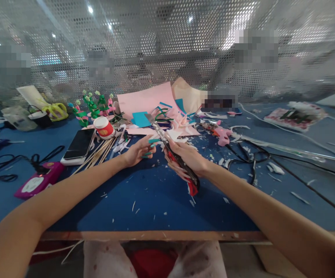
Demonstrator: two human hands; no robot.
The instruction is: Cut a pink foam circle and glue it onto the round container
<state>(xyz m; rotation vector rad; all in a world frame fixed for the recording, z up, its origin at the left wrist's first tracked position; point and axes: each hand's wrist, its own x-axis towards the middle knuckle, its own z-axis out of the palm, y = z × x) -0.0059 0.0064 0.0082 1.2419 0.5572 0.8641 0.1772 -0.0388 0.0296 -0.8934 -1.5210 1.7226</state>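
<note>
Head view: at the dial's centre, above the desk [155, 216], the fingers of the right hand [187, 155] grasp a black-and-red cutting tool [188, 169], its metal end toward eleven o'clock; the left hand [140, 150], at its nine o'clock, has curled fingers, any grip untold. The step appears to be positioning the tool; the next move would call for keeping the left fingers clear of the metal.

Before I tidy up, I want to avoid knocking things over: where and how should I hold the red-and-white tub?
Probably around its upper sides, from above: the tub is round and looks upright. Sticks lie in front, a phone to its left, craft flowers behind, so a low approach looks crowded.
</note>
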